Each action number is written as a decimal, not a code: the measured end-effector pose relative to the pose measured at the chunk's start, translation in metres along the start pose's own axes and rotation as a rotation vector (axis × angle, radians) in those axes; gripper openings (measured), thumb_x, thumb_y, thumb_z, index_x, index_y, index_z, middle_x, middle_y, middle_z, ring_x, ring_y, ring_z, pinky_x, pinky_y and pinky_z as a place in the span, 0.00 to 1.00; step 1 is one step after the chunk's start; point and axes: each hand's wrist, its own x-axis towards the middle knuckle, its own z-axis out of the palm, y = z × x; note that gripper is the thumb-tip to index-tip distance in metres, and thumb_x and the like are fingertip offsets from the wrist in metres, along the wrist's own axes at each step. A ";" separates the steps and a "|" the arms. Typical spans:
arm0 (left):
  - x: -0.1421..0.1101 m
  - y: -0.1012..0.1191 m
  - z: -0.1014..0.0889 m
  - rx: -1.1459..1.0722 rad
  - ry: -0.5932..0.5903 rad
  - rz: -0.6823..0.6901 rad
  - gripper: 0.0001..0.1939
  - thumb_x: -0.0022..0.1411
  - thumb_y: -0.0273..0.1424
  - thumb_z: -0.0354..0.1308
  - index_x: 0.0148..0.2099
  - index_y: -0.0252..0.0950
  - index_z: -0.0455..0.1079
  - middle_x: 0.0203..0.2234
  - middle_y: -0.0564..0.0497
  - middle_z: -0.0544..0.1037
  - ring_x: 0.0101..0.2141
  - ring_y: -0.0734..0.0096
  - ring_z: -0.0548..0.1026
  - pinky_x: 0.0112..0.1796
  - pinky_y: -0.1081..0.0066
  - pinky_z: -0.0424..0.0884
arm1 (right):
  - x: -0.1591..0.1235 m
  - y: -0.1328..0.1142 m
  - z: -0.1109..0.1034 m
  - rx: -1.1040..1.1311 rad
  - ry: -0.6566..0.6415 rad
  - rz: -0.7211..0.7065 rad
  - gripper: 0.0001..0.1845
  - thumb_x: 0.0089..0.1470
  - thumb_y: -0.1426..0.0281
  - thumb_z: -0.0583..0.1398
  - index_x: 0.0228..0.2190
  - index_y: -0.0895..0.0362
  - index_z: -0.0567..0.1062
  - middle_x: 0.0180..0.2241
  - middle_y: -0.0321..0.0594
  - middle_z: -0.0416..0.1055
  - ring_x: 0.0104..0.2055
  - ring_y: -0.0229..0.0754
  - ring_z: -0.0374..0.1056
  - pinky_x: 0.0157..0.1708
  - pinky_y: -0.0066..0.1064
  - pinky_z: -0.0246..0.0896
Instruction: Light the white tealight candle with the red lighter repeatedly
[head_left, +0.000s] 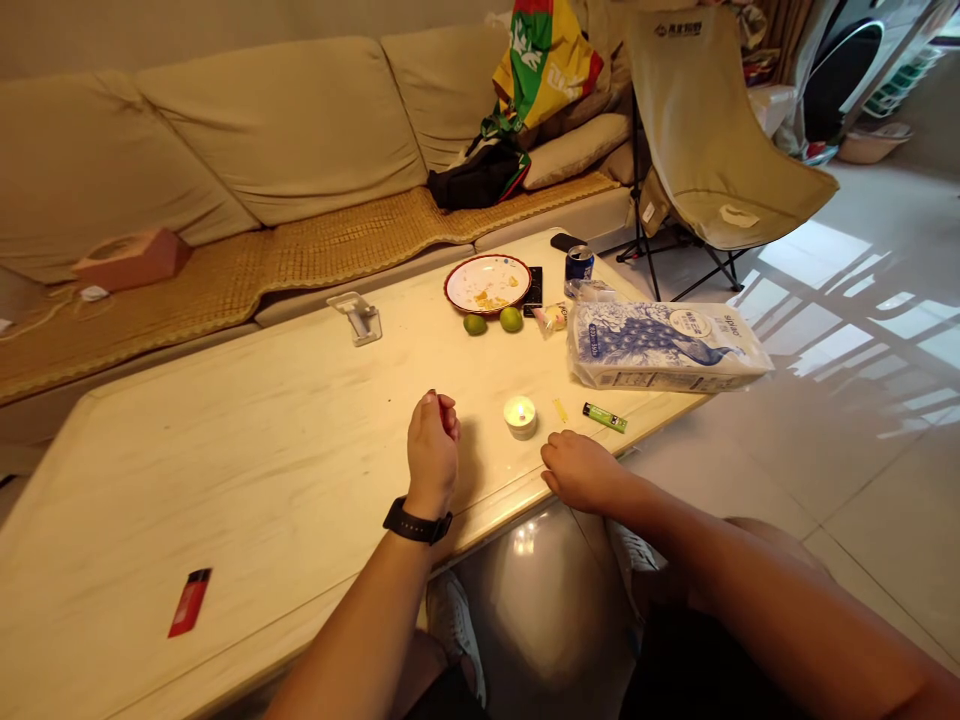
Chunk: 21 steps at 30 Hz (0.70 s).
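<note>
The greatest risk, as I judge it, is the bare flame of the small white tealight candle (520, 417), which stands on the cream stone tabletop (262, 450) between my hands. My right hand (581, 472) is the closer, resting near the table's front edge, half-curled and holding nothing. A careless sweep of its fingers (553, 458) could burn them or tip the little cup and spill hot wax. The slim green lighter (604, 417) lies near the flame, so knocking the candle toward it would be dangerous. The plastic-wrapped blue-and-white peacock-print paper pack (667, 347) sits farther back, and a rolling candle could set it alight. My left hand (433, 450), with a black wristwatch (417, 521) on its wrist, is closed in a fist with the knuckles up. Nothing shows in it, but the fingers hide the palm, so I cannot tell whether it encloses something tiny. The candle stands upright near the front edge, its small yellow flame burning above a pale, wax-filled cup. A tiny yellow strip (560, 410) lies just to its right, well short of the plate and limes behind.
</note>
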 end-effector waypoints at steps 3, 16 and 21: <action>0.001 -0.001 -0.001 0.008 -0.008 -0.008 0.20 0.73 0.48 0.43 0.36 0.39 0.64 0.23 0.56 0.60 0.22 0.74 0.60 0.23 0.70 0.59 | 0.000 0.000 0.001 0.001 -0.002 0.003 0.14 0.64 0.65 0.58 0.43 0.61 0.78 0.44 0.52 0.75 0.48 0.52 0.69 0.48 0.38 0.62; -0.002 0.000 -0.002 0.095 -0.024 0.001 0.23 0.72 0.52 0.41 0.36 0.41 0.64 0.23 0.54 0.62 0.22 0.71 0.62 0.24 0.68 0.61 | 0.001 -0.002 -0.004 -0.005 -0.027 0.011 0.14 0.64 0.66 0.58 0.45 0.62 0.78 0.45 0.54 0.75 0.50 0.53 0.70 0.49 0.39 0.63; -0.002 0.002 -0.003 0.243 -0.030 0.052 0.24 0.73 0.51 0.39 0.36 0.41 0.64 0.22 0.54 0.63 0.23 0.69 0.63 0.26 0.68 0.61 | 0.000 -0.003 -0.006 -0.012 -0.037 0.011 0.14 0.64 0.66 0.58 0.45 0.62 0.78 0.45 0.53 0.76 0.49 0.53 0.70 0.49 0.39 0.63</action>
